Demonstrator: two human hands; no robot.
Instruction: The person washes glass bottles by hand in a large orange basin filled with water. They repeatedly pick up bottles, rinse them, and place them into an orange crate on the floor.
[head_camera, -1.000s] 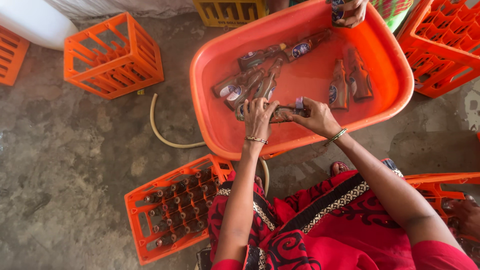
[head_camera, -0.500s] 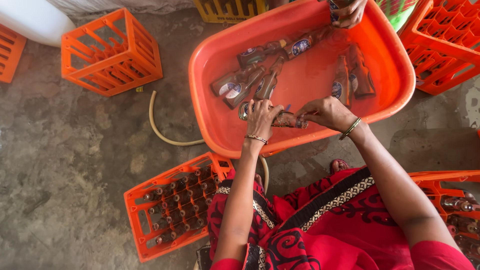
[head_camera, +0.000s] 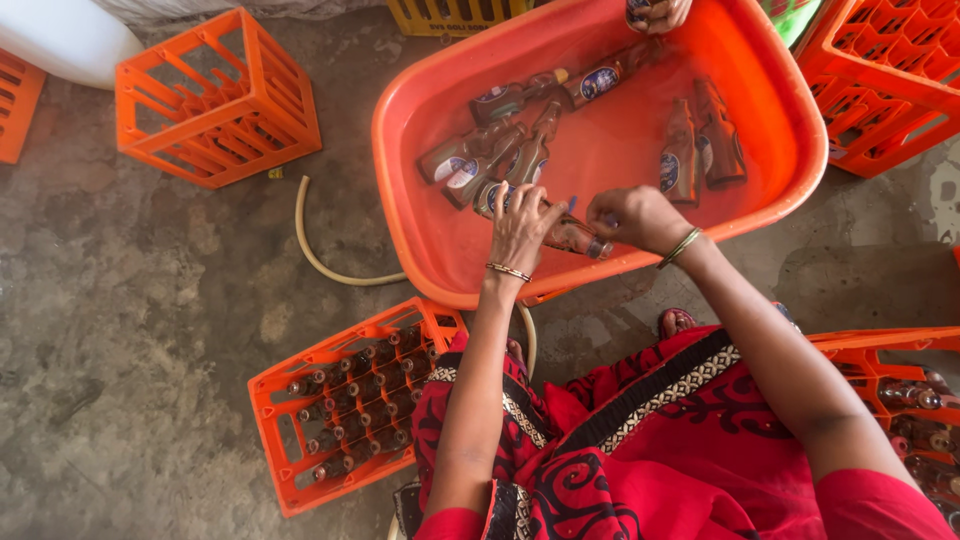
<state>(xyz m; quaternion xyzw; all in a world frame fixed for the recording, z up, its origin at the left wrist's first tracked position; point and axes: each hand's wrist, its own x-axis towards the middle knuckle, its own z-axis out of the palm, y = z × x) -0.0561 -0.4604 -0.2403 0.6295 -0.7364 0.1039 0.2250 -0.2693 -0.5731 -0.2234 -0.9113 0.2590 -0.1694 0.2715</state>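
A big orange plastic tub (head_camera: 770, 200) holds water and several brown glass bottles with labels. My left hand (head_camera: 522, 228) grips the body of one brown bottle (head_camera: 568, 236) lying across the tub's near edge. My right hand (head_camera: 637, 217) is closed around that bottle's neck end. Several more bottles (head_camera: 690, 150) float further in. Another person's hand (head_camera: 655, 12) reaches into the tub at its far rim.
An orange crate (head_camera: 345, 410) filled with bottles lies left of my knees, another with bottles (head_camera: 905, 390) on my right. Orange crates stand upper left (head_camera: 215, 100) and upper right (head_camera: 890, 70). A hose (head_camera: 320, 255) curves on the concrete floor. A yellow crate (head_camera: 450, 14) is behind the tub.
Both hands stayed on the same bottle at the tub's near edge; my right hand shifted slightly along its neck. The view moved a little.
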